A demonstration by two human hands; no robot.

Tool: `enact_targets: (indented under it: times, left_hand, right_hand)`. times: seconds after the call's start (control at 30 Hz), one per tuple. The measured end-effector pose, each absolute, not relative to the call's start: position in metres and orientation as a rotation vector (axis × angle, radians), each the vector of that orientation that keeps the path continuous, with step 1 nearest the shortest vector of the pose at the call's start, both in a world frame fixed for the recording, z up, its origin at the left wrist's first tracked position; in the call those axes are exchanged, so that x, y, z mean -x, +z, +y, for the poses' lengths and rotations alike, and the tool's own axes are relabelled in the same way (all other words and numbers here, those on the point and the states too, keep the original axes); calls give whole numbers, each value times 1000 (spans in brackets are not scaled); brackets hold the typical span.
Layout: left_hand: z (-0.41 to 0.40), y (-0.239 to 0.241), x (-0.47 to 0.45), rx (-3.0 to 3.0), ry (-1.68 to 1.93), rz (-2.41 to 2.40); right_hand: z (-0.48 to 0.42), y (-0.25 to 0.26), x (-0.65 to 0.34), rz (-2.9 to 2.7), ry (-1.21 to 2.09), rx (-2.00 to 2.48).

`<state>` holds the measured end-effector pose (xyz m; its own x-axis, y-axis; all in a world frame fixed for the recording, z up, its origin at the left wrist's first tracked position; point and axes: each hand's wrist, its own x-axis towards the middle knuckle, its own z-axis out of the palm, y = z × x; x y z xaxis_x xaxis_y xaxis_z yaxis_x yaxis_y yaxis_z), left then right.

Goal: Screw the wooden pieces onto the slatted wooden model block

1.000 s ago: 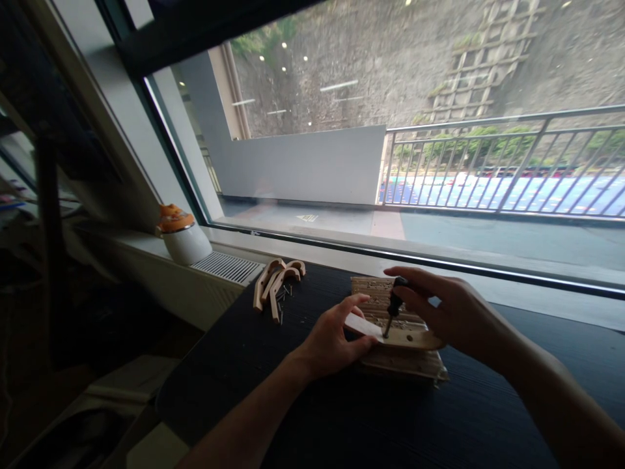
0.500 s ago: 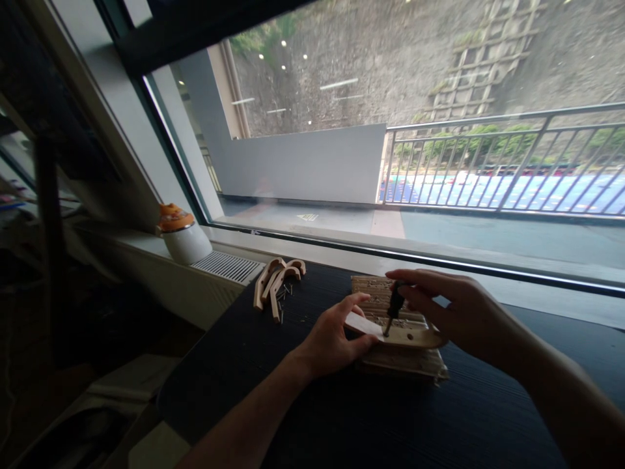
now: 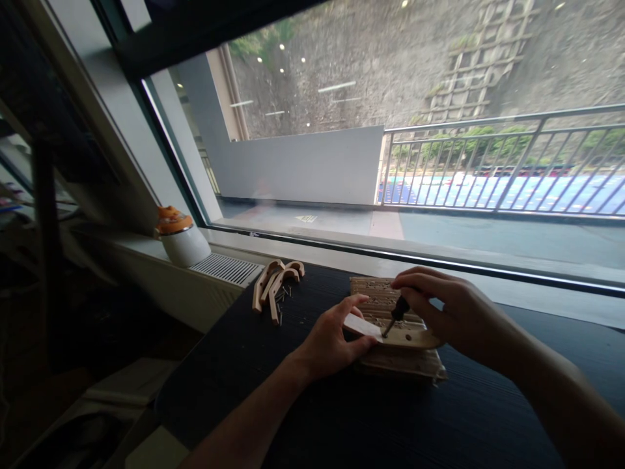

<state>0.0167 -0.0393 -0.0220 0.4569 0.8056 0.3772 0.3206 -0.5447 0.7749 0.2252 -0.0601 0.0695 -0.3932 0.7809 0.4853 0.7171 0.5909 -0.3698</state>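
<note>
Screwdriver [image 3: 399, 309] in the right hand [image 3: 452, 306] leans further over to the right than in the earlier pictures, where it stood nearly upright; its tip sits at the same spot on the curved wooden piece [image 3: 396, 337]. That suggests the work at this spot is in progress rather than finished. The right hand grips the handle between thumb and fingers; the left hand [image 3: 336, 335] pinches the piece's pale, flat end and steadies it. The piece lies across a corrugated cardboard pad [image 3: 405, 363], near the window-side edge of the black table [image 3: 229, 384]. At that table's far left corner, the spare wooden pieces [image 3: 274, 305] and loose screws [image 3: 282, 301] lie unchanged.

Fingers cover most of the handle, and the right hand hides the piece's curved end. Whether a screw sits under the tip is too small and dark to tell. Both forearms are cut off by the frame.
</note>
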Motion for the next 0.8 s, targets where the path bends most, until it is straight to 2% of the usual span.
enact_targets:
  times: [0.23,0.53,0.8]
  left_hand:
    - [-39,-23,-17,-2090,1010,930]
    - [-38,-26,-17,-2084,1022,918]
    - [-39,-23,-17,-2085,1019,914]
  right_hand:
    - [-58,67,-230,-2182,238,1294]
    - [-53,60,-224,-2137,40,1298]
    - [-56,64,-226,-2182,68,1215]
